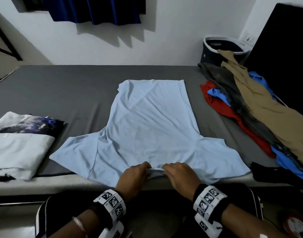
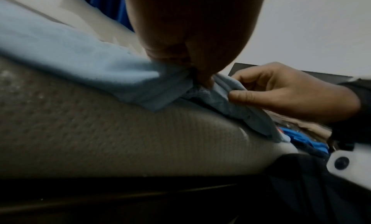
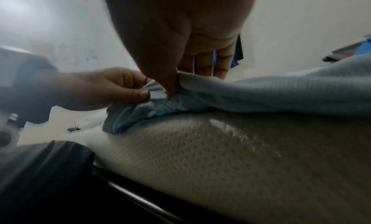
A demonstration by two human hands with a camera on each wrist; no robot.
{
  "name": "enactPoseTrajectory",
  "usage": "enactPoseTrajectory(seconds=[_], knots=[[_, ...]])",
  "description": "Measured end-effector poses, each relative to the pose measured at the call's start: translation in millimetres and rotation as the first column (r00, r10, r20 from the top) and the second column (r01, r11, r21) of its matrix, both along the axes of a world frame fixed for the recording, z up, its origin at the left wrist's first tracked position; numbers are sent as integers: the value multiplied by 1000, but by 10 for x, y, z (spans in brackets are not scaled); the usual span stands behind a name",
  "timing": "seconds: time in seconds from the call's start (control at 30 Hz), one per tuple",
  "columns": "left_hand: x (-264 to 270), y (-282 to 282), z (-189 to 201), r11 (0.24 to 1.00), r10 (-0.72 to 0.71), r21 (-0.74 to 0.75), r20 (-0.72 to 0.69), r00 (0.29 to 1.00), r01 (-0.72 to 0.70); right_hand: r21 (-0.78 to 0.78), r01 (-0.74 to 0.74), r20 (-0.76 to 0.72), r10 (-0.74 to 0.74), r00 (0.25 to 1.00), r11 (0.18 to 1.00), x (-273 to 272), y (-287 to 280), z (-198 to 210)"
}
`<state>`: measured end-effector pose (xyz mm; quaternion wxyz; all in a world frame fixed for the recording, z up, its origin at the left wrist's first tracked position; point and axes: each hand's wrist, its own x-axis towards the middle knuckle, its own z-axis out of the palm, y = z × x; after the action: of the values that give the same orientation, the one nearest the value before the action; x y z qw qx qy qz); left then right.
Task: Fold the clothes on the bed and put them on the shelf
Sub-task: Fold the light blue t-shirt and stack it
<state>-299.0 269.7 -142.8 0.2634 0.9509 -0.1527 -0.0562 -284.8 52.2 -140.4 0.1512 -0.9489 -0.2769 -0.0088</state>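
My left hand [image 1: 135, 176] and right hand [image 1: 179, 176] both pinch the collar [image 1: 156, 171] of the shirt [image 1: 150, 127], which lies flat on the bed [image 1: 61, 93], left of the pile [image 1: 250, 109]. It looks light and limp, so I'd grip the shoulders.

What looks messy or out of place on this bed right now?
The unfolded heap of clothes sprawls along the right side. The light blue t-shirt lies wrinkled, its far-left hem corner flipped over.
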Motion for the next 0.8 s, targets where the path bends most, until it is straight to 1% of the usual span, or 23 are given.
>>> enactPoseTrajectory(seconds=[0.07, 0.1, 0.13, 0.23, 0.3, 0.37, 0.43, 0.5, 0.57, 0.63, 0.67, 0.73, 0.8], knots=[[-12, -12, 49, 999, -33, 2, 9, 999, 33, 127, 75, -157, -55, 986, 989, 25, 0, 50], [-15, -25, 71, 999, -39, 19, 17, 999, 38, 152, 95, -203, -63, 977, 984, 32, 20, 75], [-5, -42, 93, 999, -37, 37, 26, 999, 36, 140, 94, -207, -64, 976, 986, 42, 35, 97], [36, 8, 85, 997, -36, 73, 64, 997, 31, -8, 34, -148, -34, 988, 999, 72, 56, 138], [19, 107, 74, 994, -48, 99, 108, 993, 38, -71, 36, -98, -43, 994, 997, 58, 8, 130], [-25, 257, 59, 991, -42, 130, 135, 990, 25, -83, 72, -45, -76, 996, 994, 24, -96, 91], [-59, 416, 60, 989, -45, 148, 179, 983, 19, -93, 95, 43, -91, 995, 991, -4, -219, 105], [-79, 534, 90, 987, -45, 158, 233, 972, 8, -73, 88, 102, -81, 991, 993, -32, -325, 172], [-75, 599, 131, 986, -61, 164, 248, 967, 20, -22, 17, 62, -16, 998, 1000, -45, -395, 249], [-77, 630, 148, 982, -125, 167, 210, 970, 91, -39, -70, -6, 70, 998, 997, -75, -436, 275], [-79, 641, 156, 975, -160, 181, 187, 969, 126, -56, -88, -21, 87, 996, 995, -84, -456, 277], [-67, 677, 151, 967, -177, 211, 167, 970, 140, -12, -36, -54, 36, 998, 999, -80, -495, 245], [-58, 732, 115, 969, -141, 223, 167, 976, 103, 54, 33, -87, -28, 996, 998, -84, -507, 220]])
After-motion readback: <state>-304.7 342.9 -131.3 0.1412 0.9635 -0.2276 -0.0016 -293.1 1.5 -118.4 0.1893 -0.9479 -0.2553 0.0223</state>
